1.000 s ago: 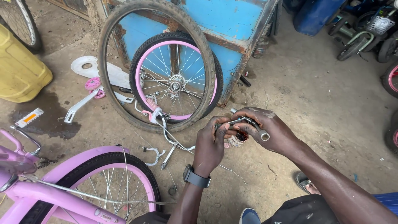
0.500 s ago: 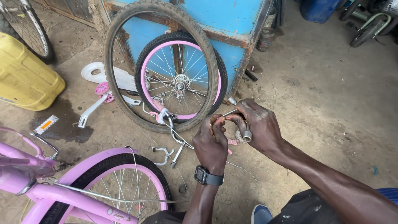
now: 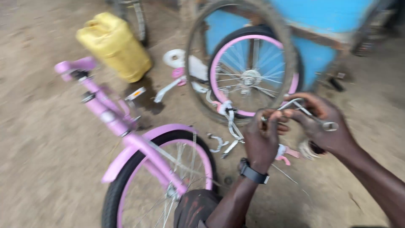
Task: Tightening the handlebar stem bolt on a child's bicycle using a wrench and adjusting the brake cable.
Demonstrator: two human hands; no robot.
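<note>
My right hand has its grip closed on a slim silver metal wrench, held above the dirt floor. My left hand pinches something small at the wrench's near end, too blurred to tell, just beside the pink-rimmed spoked wheel.

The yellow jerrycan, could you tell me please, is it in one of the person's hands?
No, the yellow jerrycan sits on the ground beyond the pink bicycle, well apart from both hands, which hold a small metal part.

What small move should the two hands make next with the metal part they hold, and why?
Probably hold steady and keep working the part. The left hand pinches one end of the small metal part while the right hand holds the other. The frame is blurred, so finer detail cannot be told.
</note>
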